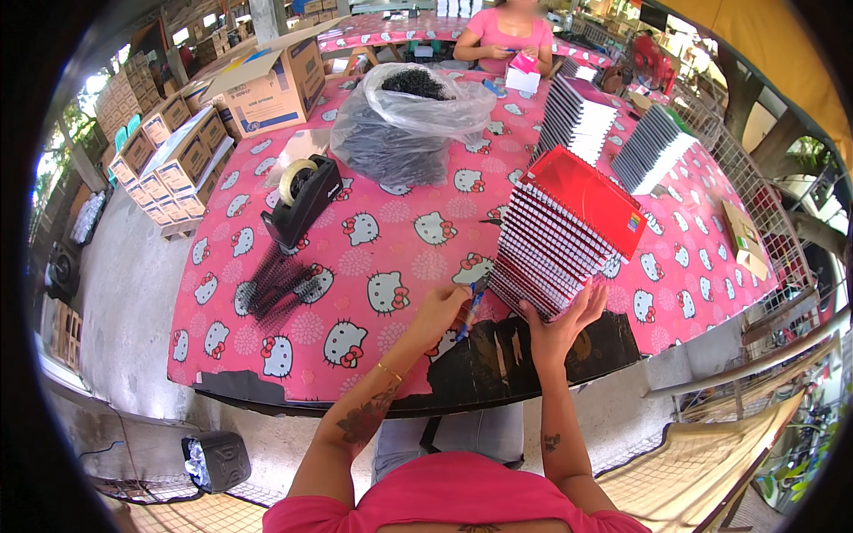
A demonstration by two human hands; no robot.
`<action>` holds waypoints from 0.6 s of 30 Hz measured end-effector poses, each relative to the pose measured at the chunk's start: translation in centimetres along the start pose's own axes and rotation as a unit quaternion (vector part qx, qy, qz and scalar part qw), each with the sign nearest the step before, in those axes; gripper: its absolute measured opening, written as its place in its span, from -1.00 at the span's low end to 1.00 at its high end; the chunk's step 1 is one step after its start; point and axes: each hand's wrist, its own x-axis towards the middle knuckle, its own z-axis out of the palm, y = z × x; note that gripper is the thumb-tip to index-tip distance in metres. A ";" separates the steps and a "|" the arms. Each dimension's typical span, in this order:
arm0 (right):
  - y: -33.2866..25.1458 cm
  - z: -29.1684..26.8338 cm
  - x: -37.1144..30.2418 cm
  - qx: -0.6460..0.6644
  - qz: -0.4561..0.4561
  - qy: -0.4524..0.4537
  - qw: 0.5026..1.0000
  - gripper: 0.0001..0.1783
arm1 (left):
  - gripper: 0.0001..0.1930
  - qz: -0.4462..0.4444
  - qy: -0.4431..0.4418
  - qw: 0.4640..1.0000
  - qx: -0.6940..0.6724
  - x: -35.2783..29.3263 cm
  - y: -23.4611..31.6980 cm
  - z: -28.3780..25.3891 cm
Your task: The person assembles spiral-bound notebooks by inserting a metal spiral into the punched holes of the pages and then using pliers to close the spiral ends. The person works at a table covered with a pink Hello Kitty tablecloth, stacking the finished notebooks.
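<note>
My left hand [442,313] is closed around a blue-handled tool [472,311] that looks like pliers; its tip points at the lower left corner of a notebook stack. Spiral-bound notebooks [555,233] stand in that tall, leaning stack, with a glossy red cover on top and dark coils along the left-facing side. My right hand [563,327] rests against the near lower end of the stack, thumb and fingers spread. Loose black spiral coils [277,286] lie to the left on the pink patterned tablecloth [360,302].
A black tape dispenser [304,200] stands beyond the coils. Behind it are a plastic bag of black coils [391,133] and an open carton [275,89]. More notebook stacks [653,147] stand far right. Across the table a person in pink [505,40] handles a notebook.
</note>
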 end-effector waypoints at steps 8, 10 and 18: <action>0.7 0.0 -0.4 0.011 0.008 -0.011 1.000 0.31 | -0.71 -0.099 -0.037 0.993 -0.049 0.1 -0.8 -0.2; 0.9 0.0 -0.4 0.008 0.005 -0.008 1.000 0.31 | -0.69 -0.131 -0.042 0.982 -0.127 0.0 -0.6 -0.1; 1.1 0.1 -0.6 0.006 -0.002 -0.010 1.000 0.28 | -0.68 -0.135 -0.051 0.975 -0.171 -0.1 -0.3 -0.1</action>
